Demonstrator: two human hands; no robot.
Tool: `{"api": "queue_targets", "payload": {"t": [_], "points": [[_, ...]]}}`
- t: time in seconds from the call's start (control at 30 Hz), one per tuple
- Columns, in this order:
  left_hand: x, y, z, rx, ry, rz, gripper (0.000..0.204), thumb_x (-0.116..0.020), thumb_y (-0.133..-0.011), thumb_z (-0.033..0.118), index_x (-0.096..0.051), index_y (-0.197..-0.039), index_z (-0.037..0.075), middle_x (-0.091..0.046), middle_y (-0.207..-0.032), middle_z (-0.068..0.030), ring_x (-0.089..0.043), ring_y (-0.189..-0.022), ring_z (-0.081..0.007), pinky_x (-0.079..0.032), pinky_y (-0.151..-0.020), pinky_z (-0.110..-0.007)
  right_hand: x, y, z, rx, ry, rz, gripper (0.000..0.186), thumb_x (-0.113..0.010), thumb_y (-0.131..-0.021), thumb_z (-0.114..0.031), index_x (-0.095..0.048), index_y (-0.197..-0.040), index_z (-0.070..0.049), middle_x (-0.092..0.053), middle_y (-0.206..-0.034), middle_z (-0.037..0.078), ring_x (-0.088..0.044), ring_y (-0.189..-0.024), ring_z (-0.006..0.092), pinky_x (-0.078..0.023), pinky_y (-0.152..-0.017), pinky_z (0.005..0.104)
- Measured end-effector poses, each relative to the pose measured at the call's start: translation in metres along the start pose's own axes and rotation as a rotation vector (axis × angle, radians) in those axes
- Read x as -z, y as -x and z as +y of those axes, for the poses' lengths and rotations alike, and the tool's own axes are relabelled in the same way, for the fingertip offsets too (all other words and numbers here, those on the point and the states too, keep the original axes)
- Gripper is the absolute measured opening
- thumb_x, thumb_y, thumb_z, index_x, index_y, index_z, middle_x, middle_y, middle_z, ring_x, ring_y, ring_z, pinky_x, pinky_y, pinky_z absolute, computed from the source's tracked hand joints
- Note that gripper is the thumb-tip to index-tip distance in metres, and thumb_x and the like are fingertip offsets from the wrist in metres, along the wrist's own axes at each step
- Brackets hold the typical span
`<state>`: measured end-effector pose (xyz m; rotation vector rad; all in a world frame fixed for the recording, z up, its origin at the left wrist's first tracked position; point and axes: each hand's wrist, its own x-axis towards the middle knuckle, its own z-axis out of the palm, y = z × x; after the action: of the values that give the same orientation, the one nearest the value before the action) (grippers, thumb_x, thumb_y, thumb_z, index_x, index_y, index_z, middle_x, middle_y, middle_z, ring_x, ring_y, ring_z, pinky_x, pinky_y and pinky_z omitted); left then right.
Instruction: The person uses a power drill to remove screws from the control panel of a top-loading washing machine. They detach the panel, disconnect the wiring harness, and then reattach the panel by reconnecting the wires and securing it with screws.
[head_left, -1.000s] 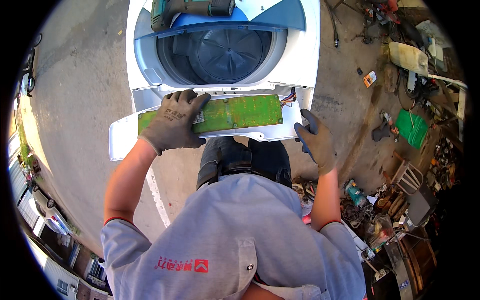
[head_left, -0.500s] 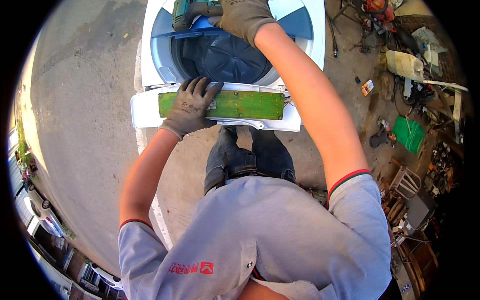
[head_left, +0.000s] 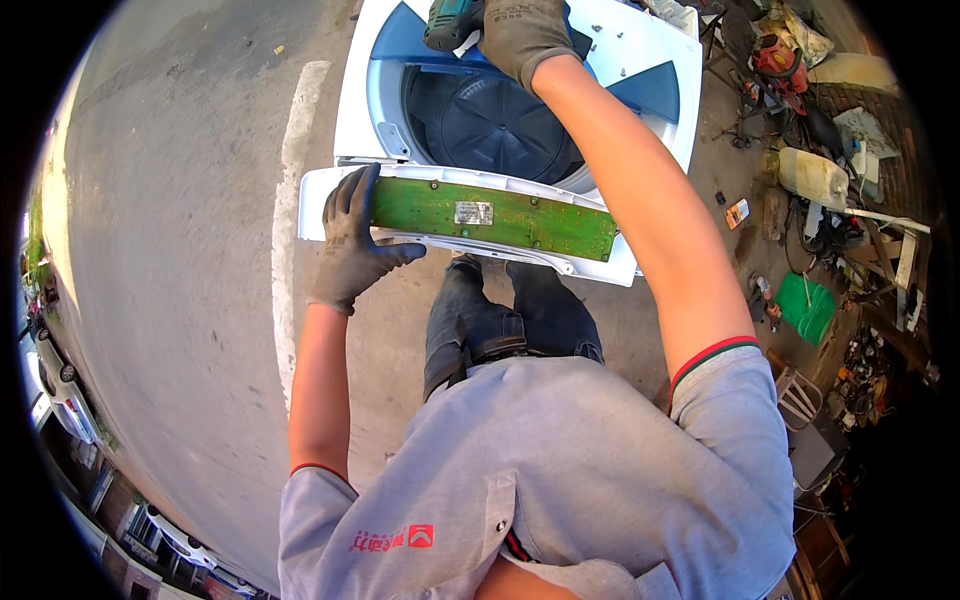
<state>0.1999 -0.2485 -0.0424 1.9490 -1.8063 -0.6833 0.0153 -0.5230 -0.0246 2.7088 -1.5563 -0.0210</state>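
Note:
In front of me stands a white top-loading washing machine (head_left: 357,118) with its dark drum (head_left: 490,115) showing. Its white control panel (head_left: 312,208) is tipped back toward me along the near edge, underside up. A long green circuit board (head_left: 540,222) with a small pale label lies in it. My gloved left hand (head_left: 348,235) holds the panel's left end, fingers over the board's end and thumb out along the near edge. At the top edge of the view, my gloved right hand (head_left: 525,40) grips a teal power drill (head_left: 450,25), partly cut off, above the machine's far side.
Several small screws (head_left: 622,71) lie on the machine's top at the far right. Clutter fills the right side: a pale plastic jug (head_left: 812,178), a green plastic piece (head_left: 805,307) and scrap. A white line (head_left: 290,200) runs along the concrete at left. Parked cars (head_left: 65,390) stand farther left.
My left hand has slid from the board to the panel's left end, uncovering the label. The right hand and drill stay over the machine's far side. The whole view has shifted.

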Motion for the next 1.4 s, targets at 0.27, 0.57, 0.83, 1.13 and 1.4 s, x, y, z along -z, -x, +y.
{"api": "queue_targets", "payload": {"t": [0.27, 0.57, 0.83, 1.13, 1.4], "points": [[-0.002, -0.016, -0.002, -0.119, -0.02, -0.046, 0.105, -0.091, -0.057, 0.034, -0.04, -0.146, 0.014, -0.04, -0.148, -0.0157, -0.033, -0.139, -0.039, -0.029, -0.116, -0.051, 0.08, 0.062, 0.018, 0.027, -0.462, 0.44, 0.048, -0.079, -0.078, -0.03, -0.064, -0.116, -0.003, -0.072, -0.099, 0.014, -0.069, -0.09, 0.0274, -0.054, -0.079, 0.0394], [-0.003, -0.04, 0.002, -0.231, 0.042, -0.207, 0.081, -0.085, -0.068, 0.032, -0.051, -0.138, 0.009, -0.049, -0.142, -0.0152, -0.038, -0.138, -0.0349, -0.027, -0.118, -0.048, 0.148, 0.238, 0.044, -0.228, -1.197, -0.109, 0.053, -0.077, -0.081, -0.005, -0.057, -0.13, 0.002, -0.067, -0.121, 0.013, -0.066, -0.107, 0.0195, -0.055, -0.089, 0.0288], [-0.017, -0.042, -0.008, -0.294, 0.017, -0.21, 0.079, -0.083, -0.07, 0.034, -0.051, -0.141, 0.021, -0.054, -0.138, -0.0104, -0.044, -0.134, -0.0286, -0.022, -0.12, -0.049, 0.15, 0.222, -0.018, -0.271, -0.928, -0.272, 0.051, -0.083, -0.074, -0.013, -0.065, -0.121, -0.002, -0.072, -0.109, 0.012, -0.069, -0.098, 0.0155, -0.055, -0.087, 0.0313], [-0.02, -0.041, -0.013, -0.305, 0.031, -0.207, 0.068, -0.083, -0.068, 0.03, -0.061, -0.131, 0.024, -0.056, -0.137, -0.0066, -0.045, -0.135, -0.0263, -0.022, -0.121, -0.049, 0.141, 0.188, -0.039, -0.181, -0.927, -0.381, 0.046, -0.083, -0.073, -0.014, -0.067, -0.114, -0.002, -0.072, -0.107, 0.012, -0.069, -0.097, 0.0191, -0.055, -0.089, 0.0329], [-0.022, -0.041, -0.014, -0.269, 0.055, -0.218, 0.065, -0.083, -0.068, 0.03, -0.063, -0.129, 0.023, -0.057, -0.136, -0.0052, -0.043, -0.136, -0.0245, -0.02, -0.122, -0.046, 0.139, 0.181, -0.038, -0.151, -0.883, -0.4, 0.048, -0.084, -0.072, -0.02, -0.068, -0.114, -0.003, -0.072, -0.108, 0.013, -0.069, -0.098, 0.0219, -0.054, -0.089, 0.0337]]}}
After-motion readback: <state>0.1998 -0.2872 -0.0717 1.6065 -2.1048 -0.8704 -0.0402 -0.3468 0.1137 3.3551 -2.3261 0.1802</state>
